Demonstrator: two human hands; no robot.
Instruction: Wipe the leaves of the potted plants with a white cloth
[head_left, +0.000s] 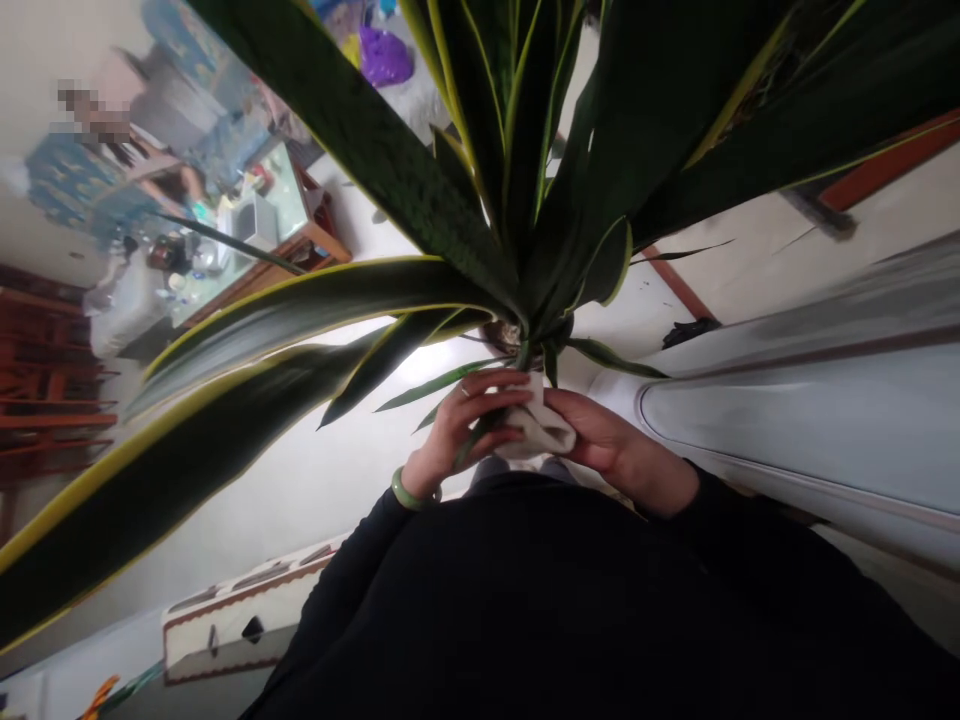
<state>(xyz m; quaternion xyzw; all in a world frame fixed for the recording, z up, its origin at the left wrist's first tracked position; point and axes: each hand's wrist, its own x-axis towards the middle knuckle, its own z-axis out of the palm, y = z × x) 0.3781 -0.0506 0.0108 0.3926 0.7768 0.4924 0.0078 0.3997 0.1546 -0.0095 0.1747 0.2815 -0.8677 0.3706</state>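
A large potted snake plant (517,200) with yellow-edged dark green leaves spreads over the upper half of the head view. Low at its base, my left hand (476,415) is closed around a green leaf, its fingers also pressing on a pale cloth (536,430). My right hand (604,430) grips the cloth from the other side, thumb along its edge. Folds of the cloth cover part of the leaf between the hands. The pot is mostly hidden behind the leaves.
At the upper left, a person (150,165) sits behind a glass-topped table (292,195) crowded with items. A pale, smooth-sided appliance or cabinet (795,405) stands close on the right. Red-brown wooden furniture (52,370) is at far left. Long leaves reach out leftward.
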